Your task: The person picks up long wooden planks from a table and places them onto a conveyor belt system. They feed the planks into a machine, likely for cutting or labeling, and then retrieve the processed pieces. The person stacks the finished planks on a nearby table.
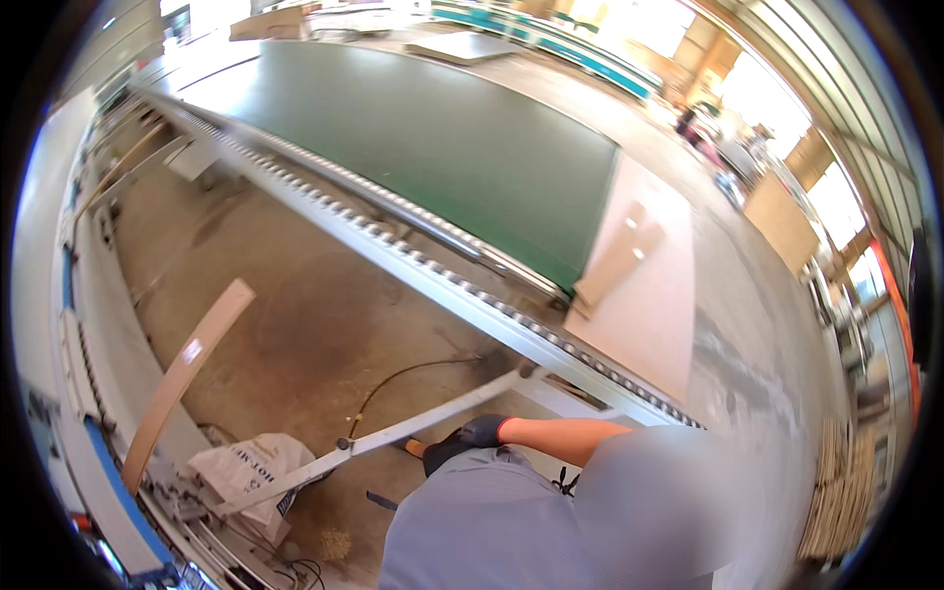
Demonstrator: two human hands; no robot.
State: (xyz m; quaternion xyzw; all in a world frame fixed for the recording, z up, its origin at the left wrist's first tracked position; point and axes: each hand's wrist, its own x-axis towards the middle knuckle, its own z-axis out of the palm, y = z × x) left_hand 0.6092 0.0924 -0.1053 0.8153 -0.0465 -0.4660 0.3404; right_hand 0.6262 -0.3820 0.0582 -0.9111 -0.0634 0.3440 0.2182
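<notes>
A dark glove with a red cuff covers my right hand (482,431), which reaches across in front of my grey shirt (521,521). It rests against a black shape (447,454) whose kind I cannot make out; a small orange-brown piece shows at its far left end. The fingers blend into the black, so their pose is hidden. Nothing shows clearly of my left hand. Close to the right hand runs a pale metal brace (423,418) of the conveyor frame. A roller rail (423,261) passes above it, beside a wide green conveyor belt (442,147).
Brown board strips (618,258) lie on a pale panel (649,324) at the belt's end. A long curved-looking board (182,383) leans at the left, near a white sack (251,477). A thin hose (393,374) crosses the floor. Stacked boards (841,492) stand far right.
</notes>
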